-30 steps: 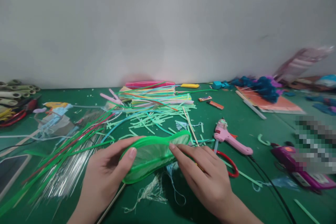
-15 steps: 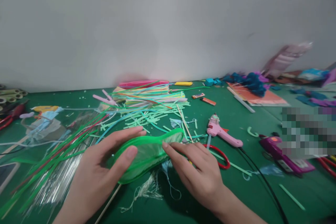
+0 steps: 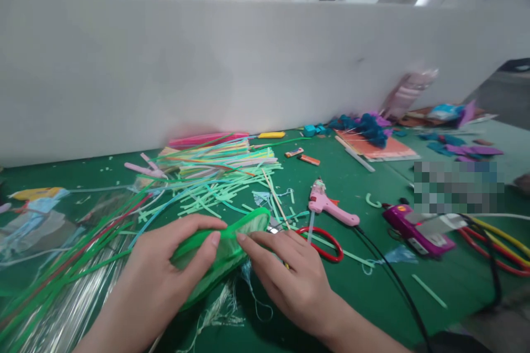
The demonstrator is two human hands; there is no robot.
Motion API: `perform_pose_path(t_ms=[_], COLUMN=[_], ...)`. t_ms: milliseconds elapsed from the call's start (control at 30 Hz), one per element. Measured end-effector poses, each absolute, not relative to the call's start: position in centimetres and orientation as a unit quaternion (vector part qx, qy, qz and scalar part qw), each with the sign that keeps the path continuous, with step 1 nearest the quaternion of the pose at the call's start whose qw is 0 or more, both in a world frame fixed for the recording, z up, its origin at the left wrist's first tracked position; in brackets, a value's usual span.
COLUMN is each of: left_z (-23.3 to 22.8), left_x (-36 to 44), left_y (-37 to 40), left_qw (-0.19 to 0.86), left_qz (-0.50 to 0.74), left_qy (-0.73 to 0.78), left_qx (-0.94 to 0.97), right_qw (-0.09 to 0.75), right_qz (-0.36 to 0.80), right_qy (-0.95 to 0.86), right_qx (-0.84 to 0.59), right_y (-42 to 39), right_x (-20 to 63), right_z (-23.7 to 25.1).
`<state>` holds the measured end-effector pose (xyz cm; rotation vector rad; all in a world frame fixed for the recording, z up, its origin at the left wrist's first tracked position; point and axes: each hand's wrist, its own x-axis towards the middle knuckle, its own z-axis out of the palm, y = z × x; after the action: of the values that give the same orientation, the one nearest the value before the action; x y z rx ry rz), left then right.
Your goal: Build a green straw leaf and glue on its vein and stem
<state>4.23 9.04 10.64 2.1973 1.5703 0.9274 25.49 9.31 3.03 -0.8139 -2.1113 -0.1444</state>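
Holding a green mesh piece (image 3: 223,245) with both hands, low on the green worktop (image 3: 372,265). Left hand (image 3: 165,273) gripped the piece's left end: thumb on the near face, fingers (image 3: 194,223) curled over the top rim, pressed together. Right hand (image 3: 293,276) lay flat just right of it, fingers (image 3: 259,245) slightly spread, index tip touching the mesh next to the left thumb. Piece was tilted, far end up, resting among loose threads (image 3: 223,309). Landmark = glue gun (image 3: 329,205), pink, lying right of the piece. Red scissors (image 3: 323,240) sat between glue gun and right hand, partly under the fingers. Paper strips (image 3: 215,174) piled left of the glue gun, behind the piece. Purple tool (image 3: 414,229) right of the glue gun. Orange sheet (image 3: 381,146) behind it, near the wall.
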Motion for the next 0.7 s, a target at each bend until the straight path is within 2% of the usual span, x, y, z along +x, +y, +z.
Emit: perform_pose_path(t_ms=[633,700], left_z=[10.2,10.0], left_x=[4.5,4.5], left_y=[9.0,8.9], left_qw=[0.099,0.119], left_qz=[0.316,0.331], left_qy=[0.542,0.547], left_qx=[0.773,0.76], right_qw=[0.481,0.473], right_qz=[0.093,0.109], right_qy=[-0.797,-0.794], right_qx=[-0.352,-0.366], right_y=[8.8,8.6], right_x=[27.1,28.3], right_z=[1.3,1.2])
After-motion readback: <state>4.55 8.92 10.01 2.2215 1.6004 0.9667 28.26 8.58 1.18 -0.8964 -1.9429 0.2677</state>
